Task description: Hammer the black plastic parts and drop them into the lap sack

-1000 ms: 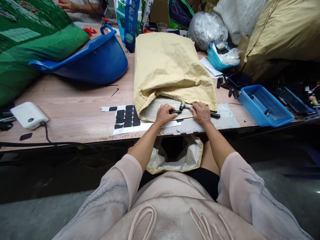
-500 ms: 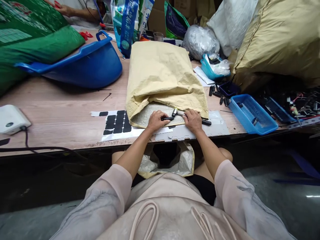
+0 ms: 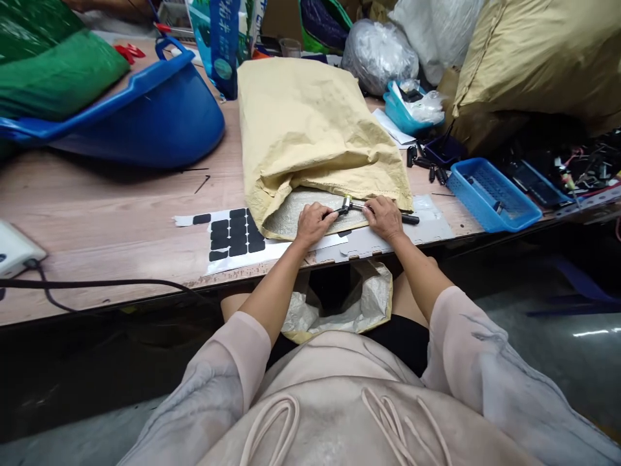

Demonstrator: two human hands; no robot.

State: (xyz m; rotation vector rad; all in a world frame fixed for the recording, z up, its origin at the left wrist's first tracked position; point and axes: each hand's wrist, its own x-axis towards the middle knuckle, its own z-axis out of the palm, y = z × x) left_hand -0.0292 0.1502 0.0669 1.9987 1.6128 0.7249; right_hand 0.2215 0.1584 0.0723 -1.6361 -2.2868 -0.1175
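A cluttered workshop, shown by the long workbench, bulging sacks and small-parts baskets.

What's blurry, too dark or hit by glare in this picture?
In the head view, the blue basin and green bag at left look soft; the hammer is clearer, though small; below the table it is nearly black; glare streaks the floor at right; wide-angle distortion stretches the edges.

"Which furniture is in the room?"

"There is a long table, which has a pale wood-grain top."

"And how is the floor?"

"It is grey, and on the right it shows a white streak of light. Under the table it is quite dark."

"What is at the back right?"

"A yellowish sack beside a white sack."
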